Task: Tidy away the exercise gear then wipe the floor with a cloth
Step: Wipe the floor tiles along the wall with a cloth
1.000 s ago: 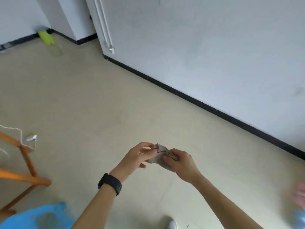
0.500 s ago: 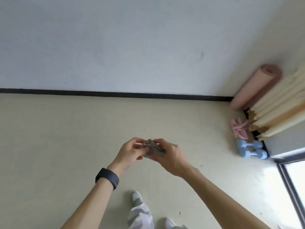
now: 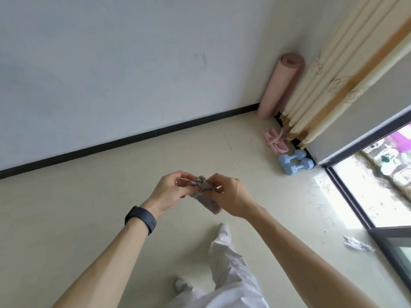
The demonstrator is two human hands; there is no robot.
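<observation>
Head view, looking down at floor [image 3: 93, 210] and two bare forearms. Left hand [image 3: 169, 193] and right hand [image 3: 231, 196] raised together above mid-floor, both pinching one crumpled grey-brown cloth [image 3: 203, 187] between them. Left fingers [image 3: 178, 177] curled round the cloth's left end, thumb beneath; right fingers [image 3: 219, 178] closed over its right end, with a fold of the cloth hanging down below the right palm. Cloth held clear of the floor, not touching it. Dark wristband [image 3: 141, 219] on the left wrist.

Exercise gear gathered at the far right corner of the floor, well apart from the hands: rolled pink mat [image 3: 279, 85] standing tilted against the wall [image 3: 111, 63], just beside the hanging cream curtain [image 3: 338, 70]; pink folded item [image 3: 275, 141] lying at the curtain's foot, make unclear; two pale blue dumbbells [image 3: 295, 162] side by side, touching, just beyond it toward the window. Black skirting [image 3: 133, 138] along the foot of the wall. Dark-framed glass door or window [image 3: 378, 185] at the right edge, bright outside. Small crumpled white scrap [image 3: 355, 244] on the floor near the frame's lower part. White-trousered leg [image 3: 229, 263] and pale shoe [image 3: 224, 230] below the hands, a second shoe [image 3: 182, 285] nearer the bottom edge.
</observation>
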